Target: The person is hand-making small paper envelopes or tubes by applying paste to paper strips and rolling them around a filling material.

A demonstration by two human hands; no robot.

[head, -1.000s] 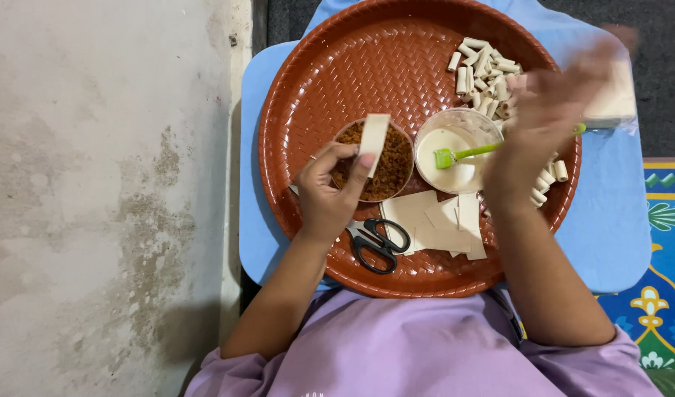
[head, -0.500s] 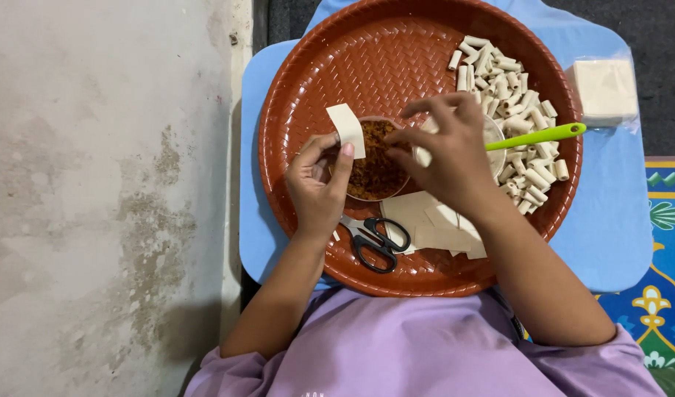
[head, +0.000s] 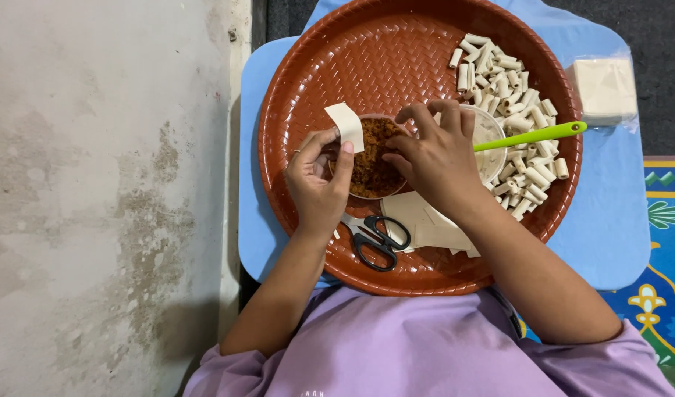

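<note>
Hands meet over a small bowl (head: 372,158) of brown crumbly filling, which sits near the middle of a round reddish tray (head: 315,73). The left hand (head: 319,180) pinches a small pale wrapper strip (head: 346,126) between thumb and fingers, holding it flat and raised just beside the bowl's left rim, apparently so filling can go straight onto it. The right hand (head: 437,154) curls over the bowl with fingertips bent down into the filling, closed as if taking a pinch; how much it grips cannot be seen.

A second bowl, mostly hidden under the right hand, holds a green spoon (head: 532,135) whose handle points right. Finished rolls (head: 503,81) lie heaped on the tray's far right, out of the way. Black scissors (head: 378,239) and cut wrapper sheets (head: 425,220) lie at the near edge, close to the wrists. A bagged stack of wrappers (head: 604,88) rests off the tray, on the blue board (head: 609,220) to the right.
</note>
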